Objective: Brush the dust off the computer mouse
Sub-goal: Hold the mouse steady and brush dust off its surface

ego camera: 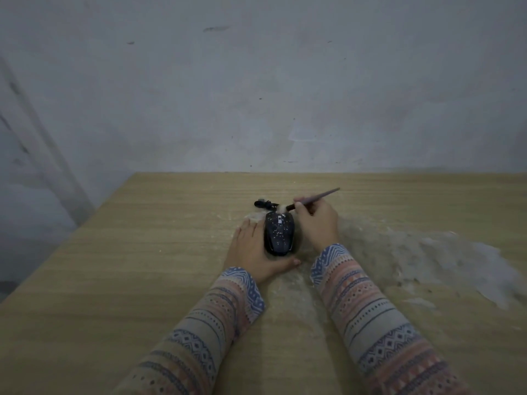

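Right hand (316, 222): fingers closed around a slim brush (313, 199), handle angled up and away to the right, pale bristle tip at the front end of the computer mouse (278, 233).

Left hand (256, 252): open and flat, palm against the mouse's left side, thumb curled round its near end; it grips nothing else.

Computer mouse: black, speckled with pale dust, lying on the table between the two hands, near the middle of the surface. Its dark cable (263, 203) is bunched just beyond its front end.

Sleeves (370, 317): patterned knit in bands of blue, peach and grey.

Table (142, 280): light wood-grain top. A broad whitish dust smear (427, 258) spreads to the right of the hands; smaller patches lie beside the mouse.

Wall (256, 95): grey-white, scuffed, with dark marks, directly behind the table's far edge.
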{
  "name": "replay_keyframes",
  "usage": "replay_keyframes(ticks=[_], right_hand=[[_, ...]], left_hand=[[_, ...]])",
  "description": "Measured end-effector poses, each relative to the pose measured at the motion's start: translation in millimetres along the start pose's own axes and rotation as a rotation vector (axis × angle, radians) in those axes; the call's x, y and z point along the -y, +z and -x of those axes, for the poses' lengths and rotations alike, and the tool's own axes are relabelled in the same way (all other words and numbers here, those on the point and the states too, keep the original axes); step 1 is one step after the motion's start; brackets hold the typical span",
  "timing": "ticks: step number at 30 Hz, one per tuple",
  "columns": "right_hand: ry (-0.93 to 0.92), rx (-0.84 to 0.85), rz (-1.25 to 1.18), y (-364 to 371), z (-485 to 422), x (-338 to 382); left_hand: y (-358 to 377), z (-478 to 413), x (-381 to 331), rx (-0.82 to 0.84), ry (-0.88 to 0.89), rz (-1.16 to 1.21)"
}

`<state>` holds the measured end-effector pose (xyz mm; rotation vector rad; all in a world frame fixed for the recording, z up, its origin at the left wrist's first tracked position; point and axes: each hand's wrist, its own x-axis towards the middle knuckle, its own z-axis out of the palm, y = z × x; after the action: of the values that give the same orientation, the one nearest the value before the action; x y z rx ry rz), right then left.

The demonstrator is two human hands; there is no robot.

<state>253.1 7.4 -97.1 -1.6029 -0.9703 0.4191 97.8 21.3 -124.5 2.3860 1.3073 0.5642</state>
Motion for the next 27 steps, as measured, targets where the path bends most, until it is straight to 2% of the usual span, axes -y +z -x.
replay_keyframes(ticks=[4,8,10,14,18,21,25,27], right_hand=[[-0.004,-0.117,0.035,-2,-1,-1],[0.028,-0.054,-0.005,-1,3,-1],[0.021,-0.064,0.043,-3,5,-4],[-0.035,-0.09,-0.045,-5,8,-2],[-0.056,-0.108,0.037,-7,10,-2],[-0.022,-0.089,-0.05,-7,10,0],[-0.029,-0.114,-0.011,-8,8,0],[-0.013,-0.096,-0.105,-8,7,1]], left_hand=[[1,-1,1,0.014,-0.01,-0.002],[1,-2,2,0.005,-0.005,-0.003],[2,-2,2,-0.003,-0.002,-0.009],[1,-2,1,-0.016,0.005,-0.004],[1,-2,1,-0.006,-0.001,-0.011],[1,0,0,-0.016,-0.002,-0.002],[1,-1,1,-0.014,-0.003,-0.019],[1,-1,1,-0.016,-0.002,-0.021]])
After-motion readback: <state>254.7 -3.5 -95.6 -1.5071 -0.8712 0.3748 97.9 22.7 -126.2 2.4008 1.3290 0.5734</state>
